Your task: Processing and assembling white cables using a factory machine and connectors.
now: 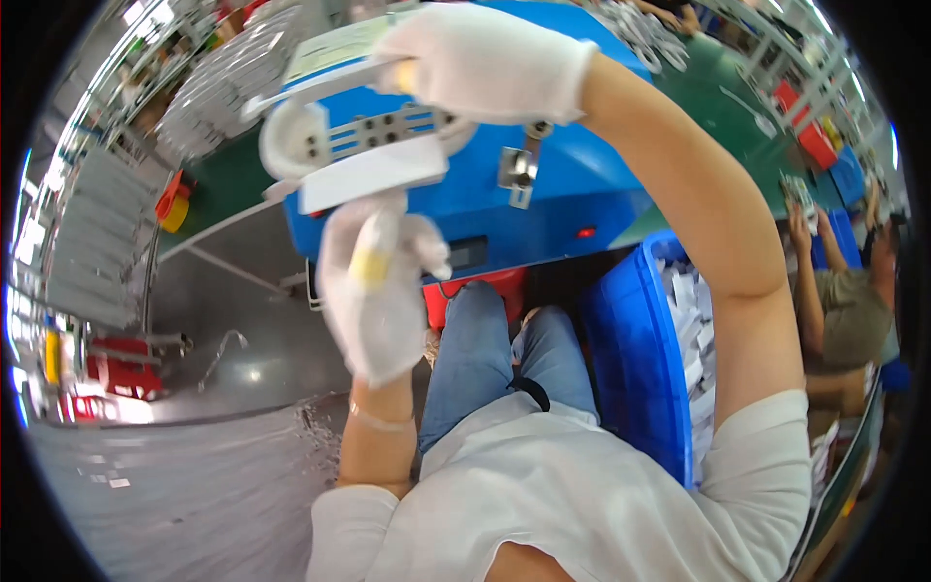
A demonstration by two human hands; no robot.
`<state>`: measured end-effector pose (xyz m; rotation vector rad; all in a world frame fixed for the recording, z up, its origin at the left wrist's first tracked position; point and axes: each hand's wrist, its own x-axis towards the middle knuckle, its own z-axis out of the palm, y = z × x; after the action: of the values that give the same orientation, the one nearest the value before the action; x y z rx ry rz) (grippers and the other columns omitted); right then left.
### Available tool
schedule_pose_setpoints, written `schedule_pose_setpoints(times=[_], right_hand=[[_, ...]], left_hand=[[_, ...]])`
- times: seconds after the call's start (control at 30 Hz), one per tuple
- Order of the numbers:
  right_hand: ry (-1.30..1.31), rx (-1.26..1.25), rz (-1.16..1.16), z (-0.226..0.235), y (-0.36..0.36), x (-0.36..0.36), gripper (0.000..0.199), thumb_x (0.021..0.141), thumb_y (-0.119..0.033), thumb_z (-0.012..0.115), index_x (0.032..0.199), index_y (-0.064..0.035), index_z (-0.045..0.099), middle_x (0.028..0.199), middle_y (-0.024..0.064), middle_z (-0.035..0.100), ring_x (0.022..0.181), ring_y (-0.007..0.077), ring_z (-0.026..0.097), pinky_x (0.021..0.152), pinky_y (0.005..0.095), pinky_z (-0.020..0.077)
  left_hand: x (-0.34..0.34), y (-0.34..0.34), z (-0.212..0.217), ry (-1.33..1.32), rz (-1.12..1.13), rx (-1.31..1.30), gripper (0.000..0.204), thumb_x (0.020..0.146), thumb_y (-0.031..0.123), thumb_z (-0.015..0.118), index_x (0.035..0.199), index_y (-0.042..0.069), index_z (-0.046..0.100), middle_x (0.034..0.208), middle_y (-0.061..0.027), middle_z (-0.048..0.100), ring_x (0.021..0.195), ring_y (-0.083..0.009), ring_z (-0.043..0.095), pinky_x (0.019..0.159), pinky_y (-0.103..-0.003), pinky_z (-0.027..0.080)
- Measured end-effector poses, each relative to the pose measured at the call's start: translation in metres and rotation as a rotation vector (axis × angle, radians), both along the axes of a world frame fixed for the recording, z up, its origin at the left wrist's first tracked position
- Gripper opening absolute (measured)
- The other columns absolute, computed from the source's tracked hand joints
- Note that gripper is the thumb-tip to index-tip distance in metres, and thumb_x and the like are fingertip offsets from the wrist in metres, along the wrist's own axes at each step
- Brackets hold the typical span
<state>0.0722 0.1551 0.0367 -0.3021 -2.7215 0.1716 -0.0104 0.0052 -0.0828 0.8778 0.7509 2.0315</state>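
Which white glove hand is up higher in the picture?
The right hand: it's up over the top of the blue machine. The left hand is lower, at the bottom edge of the flat white piece.

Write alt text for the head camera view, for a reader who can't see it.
A white-gloved left hand is at the lower edge of a flat white piece, and a white-gloved right hand is at one end of a white bar, both over a blue machine. To the right, a blue bin holds many small white scraps.
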Motion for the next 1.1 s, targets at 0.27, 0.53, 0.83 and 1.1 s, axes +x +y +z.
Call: schedule_pose_setpoints(times=[0.27, 0.53, 0.83, 1.1], right_hand=[[-0.722, 1.058, 0.058, 0.029, 0.005, 0.018, 0.01, 0.069, -0.009, 0.063, 0.077, -0.0057, 0.068, 0.07, 0.0112, 0.064, 0.063, 0.025, 0.063, 0.062, 0.0337, 0.0519], [0.369, -0.459, -0.389, 0.015, 0.088, 0.124, 0.017, 0.084, -0.019, 0.06, 0.08, -0.0027, 0.065, 0.062, 0.0032, 0.055, 0.052, 0.0143, 0.053, 0.047, 0.0278, 0.0421], [0.968, -0.874, -1.285, -0.152, 0.121, 0.382, 0.028, 0.085, -0.027, 0.058, 0.098, -0.0036, 0.065, 0.085, 0.0141, 0.062, 0.076, 0.0199, 0.063, 0.069, 0.0285, 0.0515], [-0.787, -0.433, -0.985, -0.311, 0.005, 0.451, 0.029, 0.072, -0.026, 0.062, 0.097, -0.0132, 0.068, 0.097, 0.0095, 0.065, 0.096, 0.0281, 0.06, 0.086, 0.0381, 0.0476]], left_hand=[[-0.019, 0.007, -0.002, 0.189, -0.046, 0.287, 0.032, 0.088, 0.028, 0.057, 0.106, 0.003, 0.052, 0.097, -0.0134, 0.056, 0.075, -0.0237, 0.053, 0.058, -0.034, 0.045], [-0.037, -0.006, 0.047, 0.874, 0.005, 0.452, 0.036, 0.081, 0.04, 0.066, 0.097, 0.008, 0.061, 0.138, -0.0364, 0.032, 0.061, -0.0136, 0.054, 0.063, -0.022, 0.044], [-0.053, -0.029, -0.034, 0.857, 0.048, -0.211, 0.047, 0.083, 0.04, 0.066, 0.109, 0.002, 0.059, 0.12, -0.0253, 0.056, 0.065, -0.0153, 0.059, 0.075, -0.029, 0.048], [-0.052, -0.045, -0.036, 0.856, 0.082, -0.397, 0.044, 0.086, 0.036, 0.062, 0.107, -0.003, 0.06, 0.108, -0.0186, 0.063, 0.07, -0.0161, 0.059, 0.074, -0.031, 0.049]])
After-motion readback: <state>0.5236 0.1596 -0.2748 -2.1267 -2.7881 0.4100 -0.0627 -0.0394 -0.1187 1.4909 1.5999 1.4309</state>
